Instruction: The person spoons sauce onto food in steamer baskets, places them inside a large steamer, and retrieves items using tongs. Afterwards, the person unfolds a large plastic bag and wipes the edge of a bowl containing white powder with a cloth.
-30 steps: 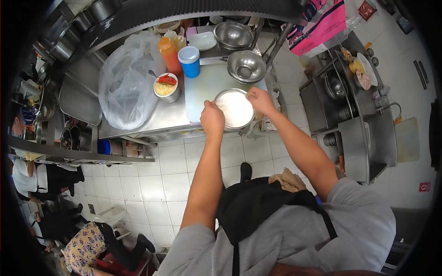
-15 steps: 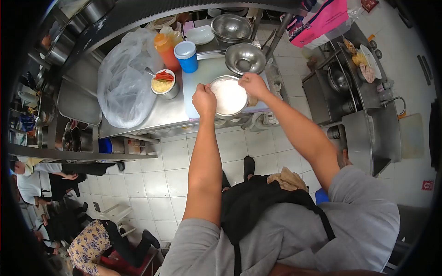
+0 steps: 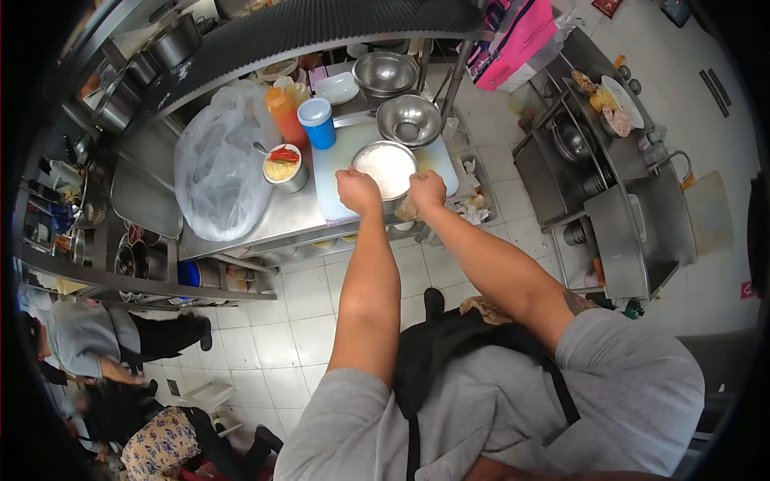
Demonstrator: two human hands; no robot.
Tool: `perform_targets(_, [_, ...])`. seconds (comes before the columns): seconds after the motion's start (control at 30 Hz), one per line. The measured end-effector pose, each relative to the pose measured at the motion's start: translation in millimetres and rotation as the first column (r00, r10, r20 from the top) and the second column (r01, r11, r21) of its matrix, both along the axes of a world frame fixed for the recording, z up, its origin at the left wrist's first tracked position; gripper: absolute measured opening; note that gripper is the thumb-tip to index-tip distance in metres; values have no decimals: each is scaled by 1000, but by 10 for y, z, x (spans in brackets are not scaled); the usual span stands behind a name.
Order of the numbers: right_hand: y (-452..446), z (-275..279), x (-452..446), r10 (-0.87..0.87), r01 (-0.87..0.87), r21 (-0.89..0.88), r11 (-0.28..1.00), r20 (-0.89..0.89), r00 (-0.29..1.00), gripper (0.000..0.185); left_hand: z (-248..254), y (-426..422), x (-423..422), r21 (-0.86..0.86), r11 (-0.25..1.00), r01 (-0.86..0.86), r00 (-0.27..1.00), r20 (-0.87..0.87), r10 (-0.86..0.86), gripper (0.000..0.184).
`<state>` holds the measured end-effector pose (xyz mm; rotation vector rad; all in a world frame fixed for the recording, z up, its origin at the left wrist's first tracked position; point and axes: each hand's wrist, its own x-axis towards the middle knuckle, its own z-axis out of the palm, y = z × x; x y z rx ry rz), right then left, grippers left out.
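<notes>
A round metal bowl [image 3: 385, 143] holding white powder [image 3: 387, 168] is between my hands, over the pale cutting board [image 3: 327, 192]. My left hand [image 3: 358, 191] is closed at the bowl's left rim. At the lower right rim, my right hand [image 3: 427, 190] is closed too, with its fingertips partly hidden. A tan, crumpled-looking thing [image 3: 407, 210] shows just below the right hand. Behind the bowl stand another metal bowl [image 3: 409, 120] and a blue container with a pale lid [image 3: 318, 124].
Left of the board are a metal pot [image 3: 290, 180] with red and yellow strips, an orange bottle [image 3: 284, 115] and a large clear plastic bag [image 3: 220, 168]. A metal shelf [image 3: 321, 28] overhangs the back. Other people [image 3: 96, 337] are at the lower left.
My right hand has moved from the bowl's upper right rim down to its lower right side. My left hand stays at the left rim. The camera view has shifted slightly.
</notes>
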<state>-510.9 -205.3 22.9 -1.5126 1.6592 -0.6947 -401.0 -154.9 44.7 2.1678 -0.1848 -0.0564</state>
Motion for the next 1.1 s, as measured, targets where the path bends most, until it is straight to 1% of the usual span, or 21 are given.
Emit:
perform_targets(0.1, [-73,-248,-90,-49,-42,193,980,443,895,25,-95,32,111,-56,997,44,995,-82,-49,30])
perform_targets(0.17, [-53,-136,-230,-207,-163,429,889,691,692,24,-155,108,175,-120,991,63,994,-82,-73,36])
perform_targets(0.2, [-37,-64,-320,-311,-251,519,817,764,565,24,-195,160,205,-148,986,72,993,-82,-85,39])
perform_targets(0.23, [-4,39,-434,-352,-385,552,739,805,478,26,-329,220,242,-194,980,54,988,-131,-80,42])
perform_targets(0.3, [-3,71,-609,-378,-496,564,660,820,430,31,-607,378,288,-286,958,12,970,-228,-80,47])
perform_targets(0.37, [27,75,-798,-389,-584,562,585,827,405,34,-481,747,57,-445,895,-38,836,-504,-216,52])
perform_targets(0.43, [118,70,-960,-385,-652,550,522,834,395,38,-696,1112,-171,-576,817,35,728,-545,-416,58])
perform_targets(0.47, [208,35,-991,-376,-686,525,504,848,373,39,-699,1260,-349,-562,827,32,643,-621,-447,60])
perform_targets(0.53, [399,-49,-1060,-364,-748,473,466,873,325,40,-611,1481,-739,-571,821,15,412,-745,-525,65])
perform_targets(0.6, [601,-57,-1011,-338,-773,450,448,885,320,36,-400,1629,-1008,-648,757,-87,158,-759,-632,67])
perform_targets(0.63, [713,-82,-960,-325,-786,439,435,891,317,35,-200,1704,-1104,-690,702,-174,59,-719,-692,66])
perform_targets(0.67, [813,-213,-892,-249,-789,397,468,916,314,33,-114,1771,-1141,-718,643,-266,-30,-661,-750,66])
perform_targets(0.73, [980,-613,-744,-87,-796,295,528,951,296,30,-451,1961,-1059,-759,613,-219,-1,-628,-778,61])
perform_targets(0.77, [1019,-709,-701,25,-818,280,503,941,338,31,-551,2063,-997,-782,593,-192,14,-607,-795,59])
perform_targets(0.87, [1142,-822,-571,440,-918,189,348,832,338,34,-701,2536,-679,-666,743,64,402,-664,-630,46])
perform_targets(0.9, [1182,-883,-566,646,-934,181,308,680,345,36,-758,2741,-547,-547,783,297,586,-543,-602,40])
perform_targets(0.93, [1195,-999,-556,814,-946,184,265,484,322,38,-810,2938,-413,-359,800,481,717,-364,-594,34])
perform_targets(0.97, [1180,-1130,-546,929,-955,198,223,252,270,40,-835,3110,-312,-23,835,549,818,-188,-543,31])
perform_targets(1.0, [1163,-1248,-555,982,-957,223,184,5,190,43,-872,3285,-220,313,810,496,849,19,-527,29])
perform_targets(1.07, [1175,-1480,-695,982,-947,265,179,-104,156,45,-1593,3769,79,580,645,498,860,-235,-453,29])
perform_targets(1.1, [1049,-1519,-678,974,-944,270,189,-174,145,47,-1811,3997,188,512,727,458,887,-207,-413,28])
